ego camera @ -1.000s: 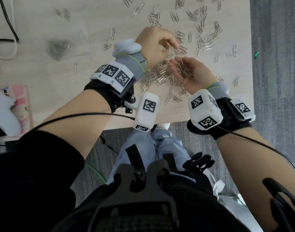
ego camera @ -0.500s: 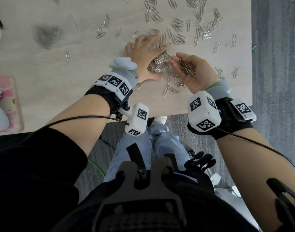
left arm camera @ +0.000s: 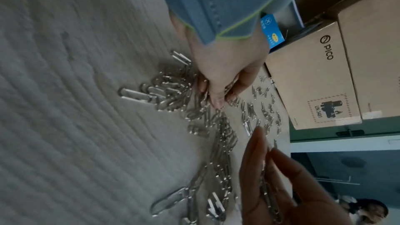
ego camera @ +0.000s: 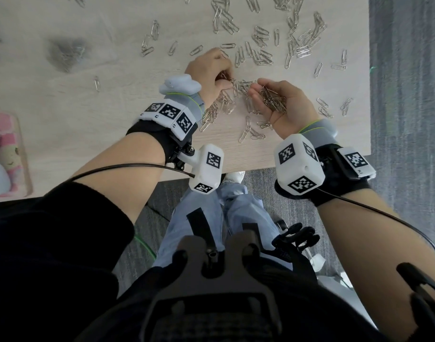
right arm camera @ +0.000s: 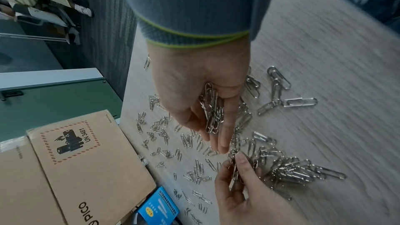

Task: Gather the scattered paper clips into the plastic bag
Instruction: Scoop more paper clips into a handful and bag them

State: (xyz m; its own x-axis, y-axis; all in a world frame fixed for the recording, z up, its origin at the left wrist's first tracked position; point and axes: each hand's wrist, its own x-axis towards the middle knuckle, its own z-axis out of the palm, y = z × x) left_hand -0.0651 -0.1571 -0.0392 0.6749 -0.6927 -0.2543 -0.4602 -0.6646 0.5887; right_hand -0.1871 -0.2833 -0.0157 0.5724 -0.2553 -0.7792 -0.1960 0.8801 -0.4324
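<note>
Two bare hands meet over a pale wood-grain table [ego camera: 63,114] strewn with silver wire paper clips [ego camera: 261,56]. Left hand [ego camera: 210,74], knuckles up, has its fingers curled down around a small bunch of clips, thumb tip on the heap [left arm camera: 173,91] beneath it. Right hand [ego camera: 284,102], palm up and cupped, fingers loosely bent, cradles a pile of clips [right arm camera: 211,109] just beside the left hand's thumb. More clips lie scattered beyond both hands and to the right hand's outer side. Clear plastic bag [ego camera: 66,54], blurred and holding a dark mass of clips, lies well apart to the left hand's outer side. Brown cardboard boxes [left arm camera: 314,74] stand past the table's far edge.
</note>
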